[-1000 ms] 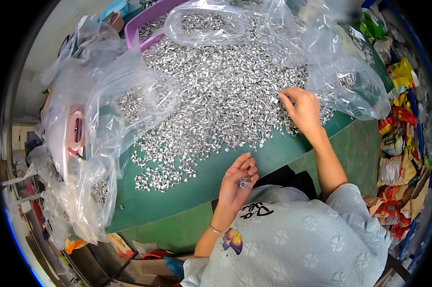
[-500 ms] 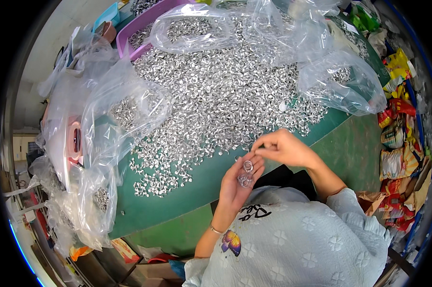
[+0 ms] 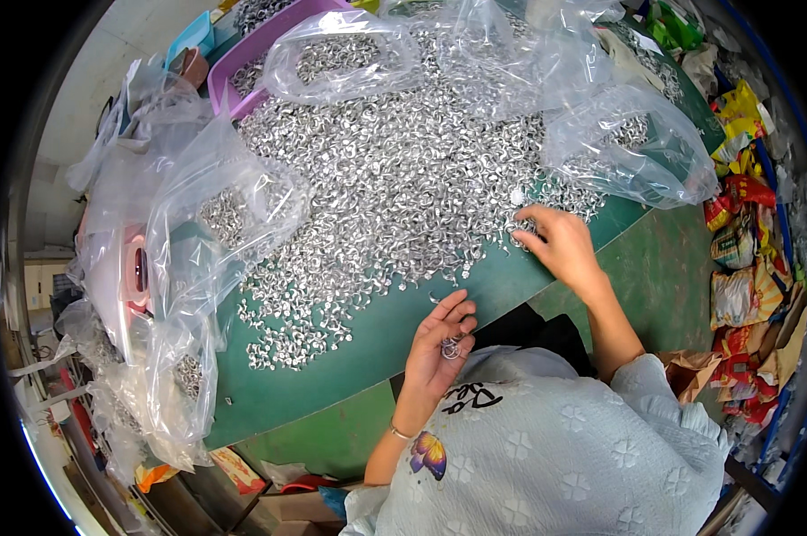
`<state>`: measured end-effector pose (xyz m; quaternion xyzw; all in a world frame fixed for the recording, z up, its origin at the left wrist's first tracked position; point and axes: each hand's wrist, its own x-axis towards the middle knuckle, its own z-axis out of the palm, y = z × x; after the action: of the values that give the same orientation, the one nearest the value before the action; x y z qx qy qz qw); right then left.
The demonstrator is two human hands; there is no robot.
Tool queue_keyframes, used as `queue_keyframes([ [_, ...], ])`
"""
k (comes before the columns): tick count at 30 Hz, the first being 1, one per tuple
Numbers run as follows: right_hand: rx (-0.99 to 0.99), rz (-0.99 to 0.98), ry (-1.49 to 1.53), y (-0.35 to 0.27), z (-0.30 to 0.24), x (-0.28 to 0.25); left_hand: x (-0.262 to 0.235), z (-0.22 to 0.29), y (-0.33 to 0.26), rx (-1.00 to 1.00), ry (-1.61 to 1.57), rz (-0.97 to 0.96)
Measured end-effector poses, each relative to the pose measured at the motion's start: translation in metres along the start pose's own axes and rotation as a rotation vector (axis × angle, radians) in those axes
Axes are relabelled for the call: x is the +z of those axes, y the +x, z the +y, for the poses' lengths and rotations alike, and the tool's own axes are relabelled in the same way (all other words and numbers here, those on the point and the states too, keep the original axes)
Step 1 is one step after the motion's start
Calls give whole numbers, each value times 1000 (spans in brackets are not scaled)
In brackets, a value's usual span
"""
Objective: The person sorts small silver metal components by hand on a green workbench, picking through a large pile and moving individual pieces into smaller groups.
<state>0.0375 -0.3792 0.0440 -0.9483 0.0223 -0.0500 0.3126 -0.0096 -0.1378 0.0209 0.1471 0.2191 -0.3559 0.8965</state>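
Observation:
A wide heap of small curved silvery metal pieces (image 3: 395, 170) lies on the green tabletop (image 3: 332, 380). My left hand (image 3: 439, 344) is near the front edge of the table, palm up, its fingers curled round a few silvery metal rings (image 3: 452, 347). Farther right, my right hand (image 3: 555, 246) reaches over the heap's near right border. Its thumb and index finger are apart in a curve, with metal pieces beneath them. Whether the fingertips touch any piece is hard to make out.
Clear plastic bags (image 3: 627, 147) holding more pieces lie right, at the back and left. A purple bin (image 3: 234, 76) stands at the back left, near a light blue container (image 3: 192, 40). Colourful packages (image 3: 739, 259) are stacked along the right side, past the table.
My right hand has left the left hand and moved right and away to the heap. The left fingers have curled over the rings in the palm.

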Motion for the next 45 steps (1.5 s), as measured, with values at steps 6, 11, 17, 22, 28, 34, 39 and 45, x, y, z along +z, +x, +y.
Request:
queue_keyframes([
  [6,-165,-89,3,-10,-12,18,12,-5,-3,90,20,110],
  [11,42,-150,526,-9,-28,19,24,-2,-6,93,-136,164],
  [17,150,-301,898,-1,-29,25,-7,5,-8,28,-360,-40],
  [22,112,-340,855,-5,-37,33,-14,7,-20,43,-329,-1],
  [28,83,-315,799,2,-56,42,-21,9,-25,80,-349,-55],
  [34,130,-449,934,15,-82,55,-2,12,-28,254,-366,122],
  [39,246,-647,1202,22,-91,70,17,22,-39,218,-404,351],
  [45,-594,-45,191,68,-134,119,-29,17,-36,147,-517,22],
])
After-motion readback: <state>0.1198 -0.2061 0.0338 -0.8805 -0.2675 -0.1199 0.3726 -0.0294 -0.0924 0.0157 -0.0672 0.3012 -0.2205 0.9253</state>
